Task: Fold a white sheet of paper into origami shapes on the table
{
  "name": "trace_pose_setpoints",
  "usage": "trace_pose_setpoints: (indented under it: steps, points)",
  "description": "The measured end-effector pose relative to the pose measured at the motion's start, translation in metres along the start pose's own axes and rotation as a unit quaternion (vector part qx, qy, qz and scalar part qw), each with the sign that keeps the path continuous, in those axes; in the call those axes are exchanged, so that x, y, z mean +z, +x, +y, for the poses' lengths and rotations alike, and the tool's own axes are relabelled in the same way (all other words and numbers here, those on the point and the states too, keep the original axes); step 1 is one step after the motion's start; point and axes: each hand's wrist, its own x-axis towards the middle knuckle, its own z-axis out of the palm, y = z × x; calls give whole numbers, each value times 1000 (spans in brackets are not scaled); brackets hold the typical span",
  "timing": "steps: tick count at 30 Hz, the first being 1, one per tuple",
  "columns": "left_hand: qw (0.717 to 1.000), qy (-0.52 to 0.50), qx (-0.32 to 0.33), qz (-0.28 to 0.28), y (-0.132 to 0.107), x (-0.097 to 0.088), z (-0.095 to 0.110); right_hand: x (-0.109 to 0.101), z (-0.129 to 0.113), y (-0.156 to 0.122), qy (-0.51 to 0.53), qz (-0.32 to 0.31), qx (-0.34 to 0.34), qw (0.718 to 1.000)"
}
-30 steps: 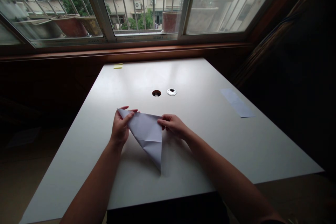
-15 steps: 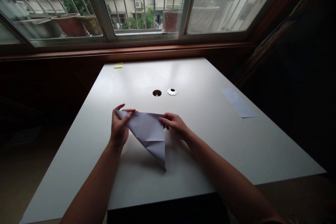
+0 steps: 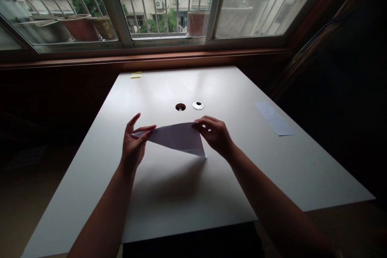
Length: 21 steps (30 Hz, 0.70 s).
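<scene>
The person is holding a folded white paper triangle (image 3: 178,137) just above the white tabletop (image 3: 187,193). The left hand (image 3: 133,147) is pinching its left corner between thumb and fingers and the right hand (image 3: 216,135) is pinching its upper right edge, so each grip is closing on the sheet. Judging by this, a fold is being worked in mid-air, and the next move is calling for laying the paper flat, lining up its edges and pressing the crease.

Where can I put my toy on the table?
Bare table lies between the folded paper and the near edge, and between the yellow note and the hole. Crowded where the left hand and right hand hold it.
</scene>
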Motion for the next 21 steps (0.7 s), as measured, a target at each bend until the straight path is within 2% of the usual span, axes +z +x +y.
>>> trace_pose_setpoints:
  steps: [6, 9, 12, 16, 21]
  points:
    - [986, 141, 93, 17, -7, 4, 8, -5, 0, -8, -57, 32, -108, 992]
    - [966, 219, 137, 7, -8, 4, 12, -5, 6, -14, -66, 26, -124, 990]
    - [954, 253, 160, -16, -7, 2, 13, -5, 10, -16, -59, 35, -116, 991]
    - [959, 242, 140, -47, -6, 0, 9, -6, 11, -15, -38, 49, -82, 995]
    - [979, 185, 73, -35, -6, -1, 2, -7, 9, -12, -39, 60, -25, 997]
